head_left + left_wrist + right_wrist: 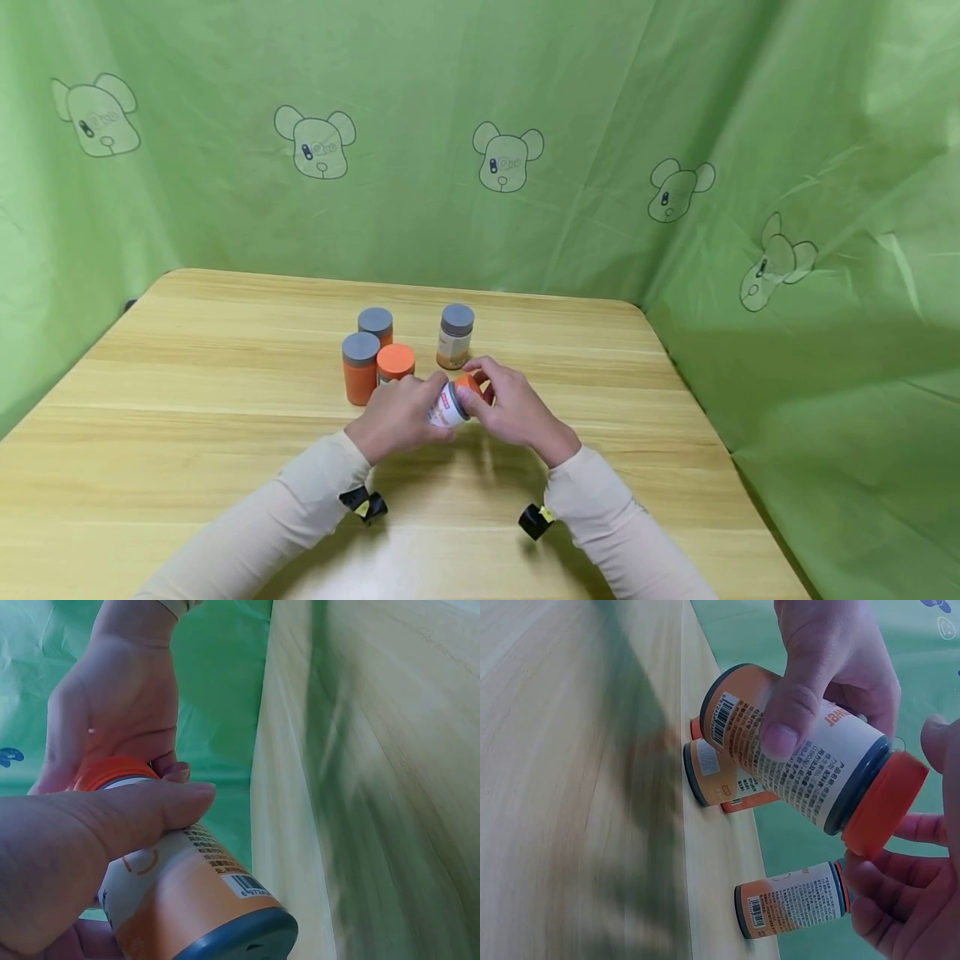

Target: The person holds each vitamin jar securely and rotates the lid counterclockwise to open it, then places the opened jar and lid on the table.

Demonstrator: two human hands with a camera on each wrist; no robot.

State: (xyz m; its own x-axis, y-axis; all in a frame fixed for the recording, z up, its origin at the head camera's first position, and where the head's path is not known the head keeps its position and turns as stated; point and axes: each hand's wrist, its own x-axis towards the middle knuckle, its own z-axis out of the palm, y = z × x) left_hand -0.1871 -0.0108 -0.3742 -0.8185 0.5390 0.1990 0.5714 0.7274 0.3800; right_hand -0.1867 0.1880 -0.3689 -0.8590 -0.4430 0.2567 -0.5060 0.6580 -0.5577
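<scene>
My left hand (401,414) grips a jar (444,406) by its body and holds it tilted above the table. The jar has a white and orange printed label, and its dark base shows in the left wrist view. In the right wrist view the left thumb presses along the label. An orange lid (885,802) sits at the jar's mouth, above a dark grey neck band. Thumb and fingers of my right hand (516,407) pinch this lid from the side. Part of the jar is hidden behind the left hand.
Left of the hands, two orange jars with grey lids (361,350) (376,320) stand close beside a jar with an orange lid (396,361). Behind the hands stands another grey-lidded jar (454,337). The wooden table (187,375) is bordered by green curtains (420,225).
</scene>
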